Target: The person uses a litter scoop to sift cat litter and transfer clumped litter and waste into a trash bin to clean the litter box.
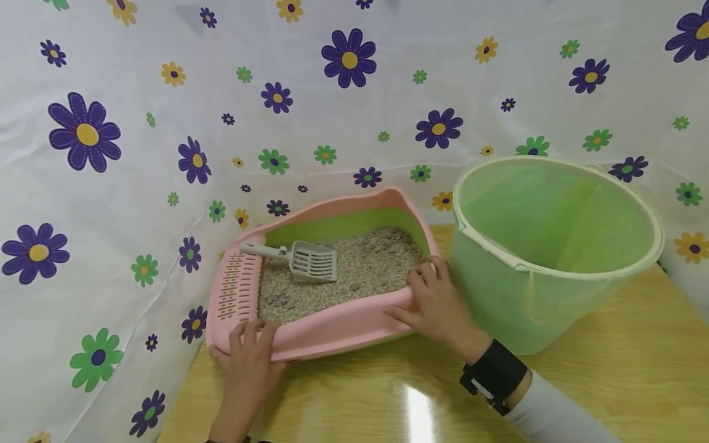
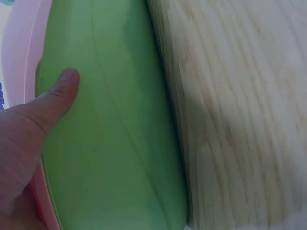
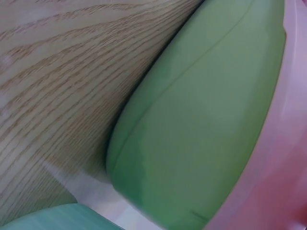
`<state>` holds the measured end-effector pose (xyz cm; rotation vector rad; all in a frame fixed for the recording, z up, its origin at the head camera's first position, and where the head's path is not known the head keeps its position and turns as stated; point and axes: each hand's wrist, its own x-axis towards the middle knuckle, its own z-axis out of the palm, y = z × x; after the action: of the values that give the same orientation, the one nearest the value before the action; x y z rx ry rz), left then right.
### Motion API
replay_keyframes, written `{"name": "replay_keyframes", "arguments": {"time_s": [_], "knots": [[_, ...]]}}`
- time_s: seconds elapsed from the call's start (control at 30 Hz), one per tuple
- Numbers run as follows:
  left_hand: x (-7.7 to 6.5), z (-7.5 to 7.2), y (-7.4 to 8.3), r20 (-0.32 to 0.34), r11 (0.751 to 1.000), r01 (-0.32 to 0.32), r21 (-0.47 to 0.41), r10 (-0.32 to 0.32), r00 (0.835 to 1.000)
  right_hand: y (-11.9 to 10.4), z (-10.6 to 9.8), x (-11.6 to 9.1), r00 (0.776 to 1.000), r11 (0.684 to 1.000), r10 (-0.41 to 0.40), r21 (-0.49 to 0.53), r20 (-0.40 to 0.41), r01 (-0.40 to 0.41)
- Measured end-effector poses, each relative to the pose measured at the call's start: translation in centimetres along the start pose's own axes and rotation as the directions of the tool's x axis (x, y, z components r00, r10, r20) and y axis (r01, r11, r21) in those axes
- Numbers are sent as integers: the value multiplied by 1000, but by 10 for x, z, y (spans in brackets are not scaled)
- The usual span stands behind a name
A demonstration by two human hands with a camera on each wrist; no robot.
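Note:
A litter box with a pink rim (image 1: 338, 327) and green base (image 2: 110, 124) stands at a slant on the table, holding grey-brown cat litter (image 1: 354, 267). My left hand (image 1: 247, 363) grips its near left corner, fingers over the rim. In the left wrist view the thumb (image 2: 62, 91) lies against the green side. At the right end of the near rim, my right hand (image 1: 437, 304) holds on, fingers over the edge and thumb on the outer face. A light grey slotted litter scoop (image 1: 312, 261) lies on the litter, its handle over the perforated left end.
A large pale green bucket (image 1: 498, 295) stands close to the right of the litter box, beside my right hand. Behind and to the left hangs a white flower-patterned sheet (image 1: 310, 129). The wood-grain table (image 1: 354, 400) extends in front.

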<state>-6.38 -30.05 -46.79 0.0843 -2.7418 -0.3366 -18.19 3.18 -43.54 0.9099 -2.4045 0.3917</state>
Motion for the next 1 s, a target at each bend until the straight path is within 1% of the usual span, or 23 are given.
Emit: {"name": "replay_keyframes", "arguments": {"time_s": [0.13, 0.2, 0.27, 0.33, 0.4, 0.47, 0.53, 0.57, 0.6, 0.63, 0.67, 0.7, 0.73, 0.77, 0.8, 0.83, 0.87, 0.9, 0.93, 0.97, 1.0], "knots": [[5, 0, -13, -44, 997, -81, -2, 81, 996, -10, -4, -8, 999, 999, 27, -29, -21, -28], [6, -2, -21, -49, 993, -115, 15, 116, 992, -18, -6, -14, 999, 999, 33, -41, -43, -35], [6, -4, -28, -40, 990, -136, 28, 137, 990, -26, -7, -22, 997, 998, 38, -55, -74, -42], [6, -5, -34, -23, 989, -143, 28, 144, 989, -33, -8, -30, 995, 997, 38, -63, -92, -44], [5, -4, -36, -4, 989, -143, 23, 143, 990, -37, -9, -35, 995, 996, 44, -67, -91, -50], [4, -3, -37, 13, 991, -132, 19, 132, 991, -38, -10, -38, 995, 996, 49, -64, -82, -55], [3, -1, -36, 34, 993, -119, 18, 118, 992, -40, -16, -40, 996, 996, 38, -71, -83, -44], [2, -3, -35, 57, 994, -111, 19, 110, 992, -40, -21, -41, 993, 998, 14, -65, -118, -22], [2, -5, -34, 84, 994, -107, 18, 105, 991, -40, -28, -42, 984, 998, -20, -55, -175, 10], [2, -10, -31, 124, 994, -106, 18, 103, 987, -39, -39, -43, 965, 998, -60, -49, -255, 49], [4, -17, -28, 167, 994, -107, 15, 103, 981, -37, -51, -42, 928, 995, -103, -54, -358, 90], [9, -26, -24, 210, 994, -106, 10, 102, 972, -33, -66, -41, 870, 990, -142, -67, -473, 125], [17, -38, -19, 255, 994, -109, 6, 104, 961, -28, -81, -39, 792, 986, -167, -87, -588, 143], [28, -51, -14, 294, 993, -118, 7, 110, 949, -21, -97, -38, 704, 985, -173, -100, -689, 144], [43, -63, -9, 331, 991, -131, 9, 120, 936, -13, -112, -37, 639, 987, -161, -110, -753, 119], [62, -74, -6, 367, 989, -145, 19, 128, 921, -3, -126, -37, 598, 991, -136, -116, -790, 72], [83, -84, -3, 397, 987, -161, 30, 136, 908, 6, -138, -37, 568, 993, -111, -119, -816, 23], [105, -89, -1, 426, 982, -181, 50, 143, 894, 15, -146, -40, 567, 993, -81, -118, -820, -29], [127, -92, -1, 460, 975, -209, 77, 151, 875, 23, -152, -44, 587, 990, -51, -120, -808, -80], [148, -91, -1, 495, 967, -233, 106, 152, 856, 30, -156, -49, 619, 985, -27, -127, -785, -119], [166, -88, -4, 524, 956, -260, 137, 153, 838, 35, -157, -54, 655, 980, -10, -137, -755, -142]]}}
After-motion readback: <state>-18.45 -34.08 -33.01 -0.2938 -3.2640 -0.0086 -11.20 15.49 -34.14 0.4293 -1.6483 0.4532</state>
